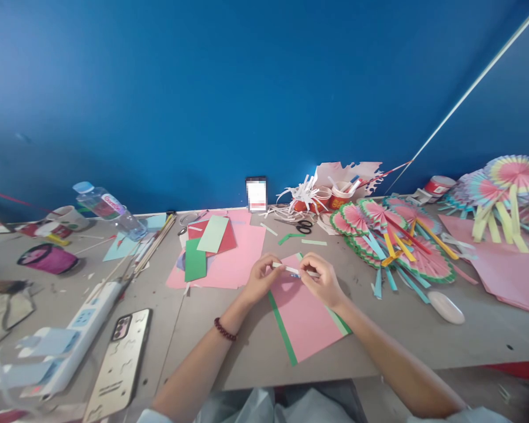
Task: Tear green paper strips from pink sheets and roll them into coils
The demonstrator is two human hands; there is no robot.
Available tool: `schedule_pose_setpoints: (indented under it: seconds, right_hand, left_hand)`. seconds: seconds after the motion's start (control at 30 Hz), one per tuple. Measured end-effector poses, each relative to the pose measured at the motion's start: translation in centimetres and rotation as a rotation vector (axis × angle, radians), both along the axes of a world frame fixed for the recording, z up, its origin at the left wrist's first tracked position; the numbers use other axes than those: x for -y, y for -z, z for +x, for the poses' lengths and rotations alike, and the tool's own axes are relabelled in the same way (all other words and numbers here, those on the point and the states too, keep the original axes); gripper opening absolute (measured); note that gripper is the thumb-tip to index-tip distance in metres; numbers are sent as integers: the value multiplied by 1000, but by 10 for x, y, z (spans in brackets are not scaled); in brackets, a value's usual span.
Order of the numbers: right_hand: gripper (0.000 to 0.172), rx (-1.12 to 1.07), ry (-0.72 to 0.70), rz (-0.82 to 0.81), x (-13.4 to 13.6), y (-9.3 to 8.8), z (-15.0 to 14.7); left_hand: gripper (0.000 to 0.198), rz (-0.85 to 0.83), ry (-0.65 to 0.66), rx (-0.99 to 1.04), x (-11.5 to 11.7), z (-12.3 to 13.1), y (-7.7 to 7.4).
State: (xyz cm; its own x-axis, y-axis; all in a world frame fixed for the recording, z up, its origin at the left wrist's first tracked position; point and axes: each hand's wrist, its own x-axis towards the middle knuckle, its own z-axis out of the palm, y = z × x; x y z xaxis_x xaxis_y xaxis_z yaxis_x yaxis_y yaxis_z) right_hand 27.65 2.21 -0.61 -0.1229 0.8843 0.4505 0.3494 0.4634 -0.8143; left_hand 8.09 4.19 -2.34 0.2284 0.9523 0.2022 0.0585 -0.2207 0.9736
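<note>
Between my two hands a narrow white strip (290, 269) is held just above the top end of a pink paper sheet (306, 320). My left hand (264, 275) pinches the strip's left end, and a beaded bracelet circles that wrist. With thumb and fingers closed, my right hand (321, 277) grips the other end. Green bands run along both long sides of the pink sheet, which lies flat and slanted on the table. Fingers hide part of the strip and the sheet's top edge. Behind my right hand lie black-handled scissors (303, 226) and a pale green paper strip (314, 242).
Folded paper fans (392, 235) crowd the right side, near a white computer mouse (446, 307). Pink sheets (229, 267) with green and red papers lie left of centre. Further left are a phone (119, 364), a power strip (81, 335) and a leaning water bottle (110, 208).
</note>
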Motion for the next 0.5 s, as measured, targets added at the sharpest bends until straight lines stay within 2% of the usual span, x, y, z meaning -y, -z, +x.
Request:
schedule_pose_setpoints:
  seconds: [0.13,0.3,0.5]
  right_hand:
    - [16,21,-5,10,0,3,-1]
    - [17,27,-4,9,-1,5,-1]
    - [18,38,-11,-9,-2,6,-1]
  left_hand:
    - [41,-66,42,66,1,0,-2]
    - [45,-140,36,127,2,2,-3]
    - [49,-174,66,186,2,3,-5]
